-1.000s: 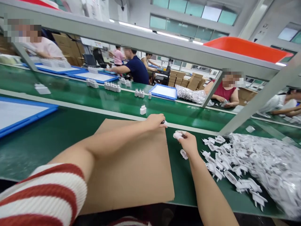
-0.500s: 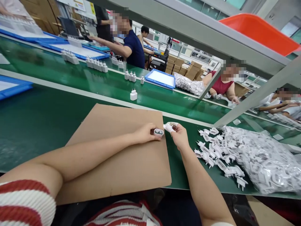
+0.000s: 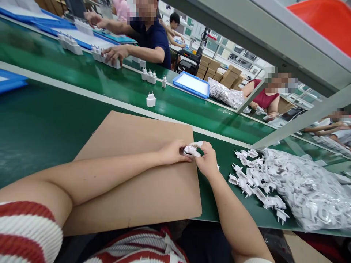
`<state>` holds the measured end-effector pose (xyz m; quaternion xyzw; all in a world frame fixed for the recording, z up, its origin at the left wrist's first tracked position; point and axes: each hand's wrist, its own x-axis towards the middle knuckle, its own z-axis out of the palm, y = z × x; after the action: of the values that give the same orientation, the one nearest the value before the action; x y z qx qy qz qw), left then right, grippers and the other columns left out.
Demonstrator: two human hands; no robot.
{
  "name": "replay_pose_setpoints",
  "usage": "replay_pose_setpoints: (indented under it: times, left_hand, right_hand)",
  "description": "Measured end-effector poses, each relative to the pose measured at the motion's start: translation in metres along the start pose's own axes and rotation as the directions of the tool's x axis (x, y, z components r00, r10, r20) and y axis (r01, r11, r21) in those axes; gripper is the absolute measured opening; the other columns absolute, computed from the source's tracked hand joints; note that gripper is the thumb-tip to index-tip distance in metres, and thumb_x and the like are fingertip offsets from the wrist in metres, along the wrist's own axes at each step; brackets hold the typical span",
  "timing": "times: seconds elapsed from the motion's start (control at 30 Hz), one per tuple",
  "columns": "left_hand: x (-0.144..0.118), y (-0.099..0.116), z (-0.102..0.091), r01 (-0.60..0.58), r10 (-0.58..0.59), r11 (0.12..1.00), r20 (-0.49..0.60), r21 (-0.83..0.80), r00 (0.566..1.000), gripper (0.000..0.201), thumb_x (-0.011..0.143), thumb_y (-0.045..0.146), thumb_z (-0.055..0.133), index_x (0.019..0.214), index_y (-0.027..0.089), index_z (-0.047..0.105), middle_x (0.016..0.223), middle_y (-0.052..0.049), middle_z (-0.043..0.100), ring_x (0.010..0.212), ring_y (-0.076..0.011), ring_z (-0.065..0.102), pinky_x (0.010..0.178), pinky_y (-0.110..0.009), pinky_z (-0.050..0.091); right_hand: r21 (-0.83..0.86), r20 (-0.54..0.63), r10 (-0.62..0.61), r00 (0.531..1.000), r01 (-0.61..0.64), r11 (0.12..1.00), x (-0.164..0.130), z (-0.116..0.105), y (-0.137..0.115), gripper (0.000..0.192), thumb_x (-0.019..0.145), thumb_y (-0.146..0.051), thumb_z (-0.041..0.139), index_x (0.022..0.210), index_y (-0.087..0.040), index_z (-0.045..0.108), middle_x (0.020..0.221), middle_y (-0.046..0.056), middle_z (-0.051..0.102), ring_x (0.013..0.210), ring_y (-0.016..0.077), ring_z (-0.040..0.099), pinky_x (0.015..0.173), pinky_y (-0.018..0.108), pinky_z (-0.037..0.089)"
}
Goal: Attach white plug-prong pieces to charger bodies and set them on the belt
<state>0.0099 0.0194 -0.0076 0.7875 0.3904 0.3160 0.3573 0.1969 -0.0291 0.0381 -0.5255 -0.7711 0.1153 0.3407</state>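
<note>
Over the right edge of a brown cardboard sheet, my left hand is closed around a white charger housing, mostly hidden by the fingers. My right hand pinches a white plug cover against the housing's open end; whether it is seated I cannot tell. Finger coverings show white on the right hand. To the right lie several loose plug covers with pins, beside a clear plastic bag full of more.
A single white charger stands on the green conveyor beyond the cardboard. Across it, a co-worker's hand touches a row of chargers. A blue tray lies at the far side. A grey metal frame slants overhead, holding an orange bin.
My right hand has brought the plug cover left onto the housing in my left hand. Across the belt, a co-worker's hand has reached down to the row of chargers. The view has shifted slightly.
</note>
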Motion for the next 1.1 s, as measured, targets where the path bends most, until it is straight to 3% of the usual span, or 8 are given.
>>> replay_pose_setpoints:
  times: [0.33,0.6,0.83,1.1]
  left_hand:
    - [-0.001,0.0,0.0,0.016,-0.016,0.999,-0.018,-0.028,1.0,0.045,0.068,0.059,0.085,0.079,0.02,0.066,0.081,-0.002,0.065,0.077,-0.0227,0.062,0.065,-0.032,0.044]
    - [-0.001,0.003,0.001,0.029,-0.029,0.999,0.003,-0.017,1.0,0.045,0.07,0.061,0.082,0.079,0.02,0.064,0.082,-0.002,0.063,0.076,-0.0219,0.06,0.064,-0.031,0.042]
    - [-0.008,0.007,0.002,-0.05,0.046,0.994,-0.04,-0.096,0.998,0.038,0.079,0.054,0.076,0.095,0.02,0.071,0.084,-0.003,0.063,0.075,-0.0191,0.058,0.069,-0.032,0.047]
    - [-0.003,0.003,0.002,-0.045,0.041,0.992,-0.032,-0.114,0.999,0.041,0.077,0.057,0.079,0.086,0.018,0.069,0.08,-0.002,0.064,0.073,-0.0185,0.057,0.067,-0.031,0.045]
  right_hand:
    - [-0.156,0.05,0.025,0.998,-0.017,0.988,0.002,0.007,0.002,0.013,0.086,-0.017,0.061,0.084,-0.023,0.073,0.093,0.008,0.068,0.096,0.0266,0.058,0.086,0.038,0.048]
    - [0.0,0.036,0.055,0.998,-0.055,0.998,-0.002,0.007,-0.002,0.028,0.081,-0.009,0.056,0.098,-0.022,0.073,0.097,0.005,0.068,0.089,0.0203,0.065,0.08,0.031,0.051]
    - [-0.069,0.004,0.082,0.997,-0.082,0.994,-0.007,0.006,-0.002,0.019,0.084,-0.013,0.059,0.095,-0.023,0.071,0.097,0.005,0.068,0.091,0.0216,0.066,0.081,0.031,0.052]
    - [0.011,-0.058,0.028,0.998,-0.028,1.0,-0.008,0.005,0.001,0.014,0.09,-0.018,0.058,0.097,-0.023,0.069,0.102,0.007,0.068,0.092,0.0208,0.067,0.082,0.031,0.054]
